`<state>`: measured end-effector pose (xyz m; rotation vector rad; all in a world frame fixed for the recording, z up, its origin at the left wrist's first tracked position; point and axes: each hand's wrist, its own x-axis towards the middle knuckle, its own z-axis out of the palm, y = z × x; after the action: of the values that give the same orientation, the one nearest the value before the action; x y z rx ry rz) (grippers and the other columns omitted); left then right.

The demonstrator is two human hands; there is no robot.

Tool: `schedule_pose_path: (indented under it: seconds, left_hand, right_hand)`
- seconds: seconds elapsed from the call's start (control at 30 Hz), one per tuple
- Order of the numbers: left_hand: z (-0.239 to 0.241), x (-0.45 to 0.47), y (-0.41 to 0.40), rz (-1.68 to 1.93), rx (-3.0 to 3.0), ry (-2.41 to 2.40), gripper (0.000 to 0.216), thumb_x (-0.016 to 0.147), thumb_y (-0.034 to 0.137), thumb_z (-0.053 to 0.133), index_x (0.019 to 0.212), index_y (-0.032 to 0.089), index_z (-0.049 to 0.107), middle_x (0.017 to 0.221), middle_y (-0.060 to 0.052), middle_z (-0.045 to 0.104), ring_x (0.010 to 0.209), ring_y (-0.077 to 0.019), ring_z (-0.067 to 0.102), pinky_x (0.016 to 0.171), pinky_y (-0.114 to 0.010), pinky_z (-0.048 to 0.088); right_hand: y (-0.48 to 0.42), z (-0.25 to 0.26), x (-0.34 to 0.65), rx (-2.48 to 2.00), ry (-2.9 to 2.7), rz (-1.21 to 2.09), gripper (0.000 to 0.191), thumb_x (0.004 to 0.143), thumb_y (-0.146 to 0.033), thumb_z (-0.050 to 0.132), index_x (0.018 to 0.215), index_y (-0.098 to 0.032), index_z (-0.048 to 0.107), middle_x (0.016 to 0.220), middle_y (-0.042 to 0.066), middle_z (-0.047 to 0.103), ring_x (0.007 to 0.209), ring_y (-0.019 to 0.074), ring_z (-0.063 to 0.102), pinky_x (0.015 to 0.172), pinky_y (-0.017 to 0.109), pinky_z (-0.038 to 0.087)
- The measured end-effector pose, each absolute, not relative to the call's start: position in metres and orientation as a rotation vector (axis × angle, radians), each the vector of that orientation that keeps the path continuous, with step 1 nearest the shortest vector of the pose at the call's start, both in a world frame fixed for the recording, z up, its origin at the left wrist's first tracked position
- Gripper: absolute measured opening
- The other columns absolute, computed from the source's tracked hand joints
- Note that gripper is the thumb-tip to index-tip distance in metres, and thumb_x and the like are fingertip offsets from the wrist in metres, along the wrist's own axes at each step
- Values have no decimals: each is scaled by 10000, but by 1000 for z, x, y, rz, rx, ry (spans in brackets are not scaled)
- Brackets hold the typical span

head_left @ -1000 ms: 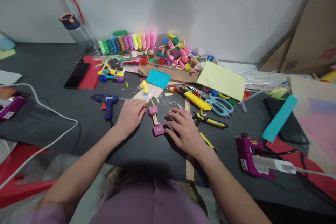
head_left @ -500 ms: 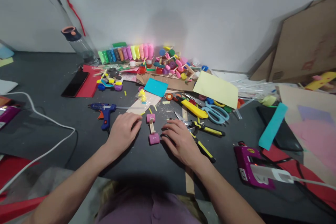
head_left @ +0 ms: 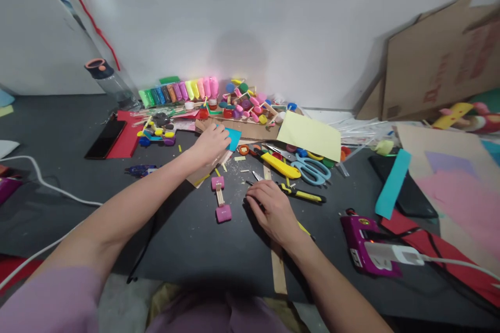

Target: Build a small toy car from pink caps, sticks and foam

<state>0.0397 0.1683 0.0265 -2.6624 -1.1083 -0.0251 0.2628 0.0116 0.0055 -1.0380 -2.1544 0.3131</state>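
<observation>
My left hand (head_left: pixel 213 144) reaches over the cardboard beside the blue paper (head_left: pixel 233 139). Its fingers are bent down and closed at the paper's left edge, and whatever lies in them is hidden. On the black table rests my right hand (head_left: pixel 272 212), fingers loosely curved and thumb apart, holding nothing. It partly covers pliers with yellow-black handles (head_left: pixel 304 193). Between my hands lies a small piece of light sticks (head_left: pixel 220 195) joined at its ends to a pink-purple wheel (head_left: pixel 217 182) and a second one (head_left: pixel 223 213).
Scissors (head_left: pixel 314 170), a yellow cutter (head_left: pixel 279 164) and yellow paper (head_left: pixel 310 135) lie right of centre. Farther back are colourful clay packs (head_left: pixel 179 90) and small wheeled pieces (head_left: pixel 246 104). A glue gun (head_left: pixel 140 170) sits left, partly behind my forearm. A purple device (head_left: pixel 367 244) with cables is at right.
My left hand has moved forward from beside the pink-wheeled piece to the blue paper, covering the yellow lump there. My right hand stays nearly in place. The view has shifted slightly.
</observation>
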Motion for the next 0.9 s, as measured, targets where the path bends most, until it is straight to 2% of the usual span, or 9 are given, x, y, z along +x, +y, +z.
schedule_pose_path:
  seconds: [0.23,0.37,0.47,0.5,0.6,0.67,0.73,0.8,0.9]
  left_hand:
    - [6,37,182,-57,-2669,-991,374,970,360,638,1286,163,603,1285,-110,635,1094,-246,658,915,-462,582]
    - [11,37,187,-190,-2627,-988,374,971,362,635,1286,162,601,1276,-106,638,1083,-239,661,906,-451,588]
    - [30,35,182,-371,-2542,-999,267,984,317,612,1184,143,642,1156,-95,679,1005,-222,668,869,-431,577]
    - [37,35,178,-441,-2514,-985,179,996,241,569,1088,124,669,1061,-115,705,955,-231,662,837,-436,551]
    - [59,38,154,-587,-2486,-831,229,1020,168,468,956,163,688,963,-108,737,918,-229,636,786,-409,462]
    - [70,43,134,-654,-2497,-681,262,1025,163,459,892,195,682,906,-58,745,874,-193,631,765,-367,423]
    - [78,50,112,-752,-2469,-605,253,1023,145,455,927,200,683,929,-53,750,919,-195,632,799,-367,407]
    - [82,58,92,-839,-2460,-521,220,1019,151,472,974,211,679,955,-41,753,987,-195,632,844,-363,403]
    - [80,66,67,-936,-2472,-430,189,1012,155,499,974,222,672,931,-15,753,996,-177,643,883,-347,409]
  right_hand:
    - [12,7,264,-1056,-2145,338,129,970,-126,573,905,-185,668,887,95,720,894,250,628,846,422,561]
    - [12,8,265,-1062,-2123,376,145,975,-140,563,890,-182,673,880,98,724,881,252,632,834,426,558]
    - [13,9,268,-1091,-2061,411,153,974,-162,564,877,-191,679,879,94,725,879,252,643,833,429,553]
    - [13,9,270,-1110,-2025,424,144,971,-170,568,889,-194,684,890,95,725,888,254,650,838,432,552]
    - [14,8,274,-1187,-1872,477,155,963,-197,584,1080,-188,684,961,103,726,880,246,677,816,420,564]
    - [13,6,275,-1223,-1759,544,358,970,-218,586,1326,-191,588,989,90,724,777,206,688,731,370,584]
    - [11,5,273,-1209,-1669,633,552,978,-233,583,1505,-221,419,995,63,719,661,159,675,630,310,588]
    - [8,5,271,-1155,-1611,710,590,980,-231,570,1536,-255,373,1008,45,705,611,132,668,583,279,590]
    - [3,9,271,-1081,-1550,755,386,981,-219,547,1365,-255,569,983,40,687,637,136,687,614,287,600]
